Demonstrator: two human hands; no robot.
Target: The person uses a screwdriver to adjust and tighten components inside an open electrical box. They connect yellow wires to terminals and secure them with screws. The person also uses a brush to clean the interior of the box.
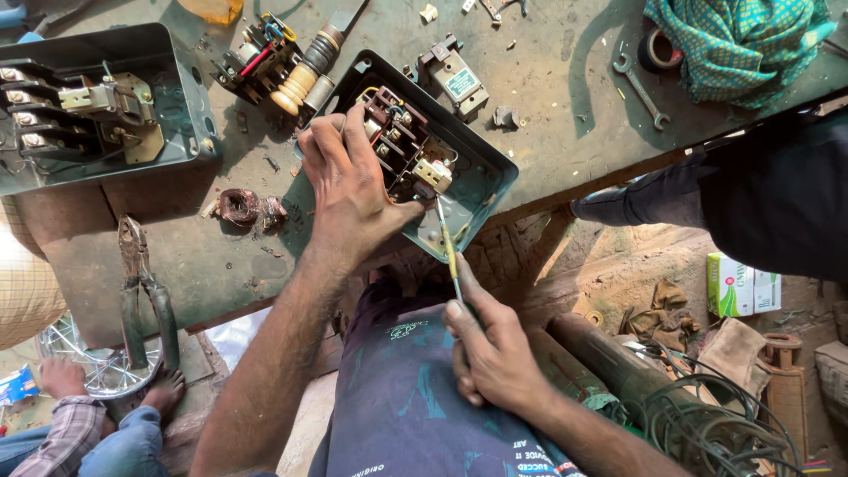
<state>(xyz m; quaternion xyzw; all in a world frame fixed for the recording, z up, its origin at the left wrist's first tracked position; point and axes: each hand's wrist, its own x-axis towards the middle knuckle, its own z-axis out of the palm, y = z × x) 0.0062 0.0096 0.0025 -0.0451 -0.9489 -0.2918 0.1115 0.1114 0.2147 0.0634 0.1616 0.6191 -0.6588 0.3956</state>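
Note:
A dark green metal switch box (481, 190) lies open at the bench's front edge, with a brown terminal block and wires (408, 141) inside. My left hand (349, 181) presses down on the box's left side, fingers resting on the block. My right hand (490, 349) holds a thin screwdriver with a yellow-green shaft (449, 247); its tip touches the inside of the box near a cream part (433, 172).
A second open box (181, 106) with contacts sits at the bench's left. Pliers (141, 291), a copper coil (240, 208), a spanner (640, 88), tape and a green cloth (738, 44) lie around. Another person's dark-sleeved arm (707, 194) leans in at right. Someone sits below left.

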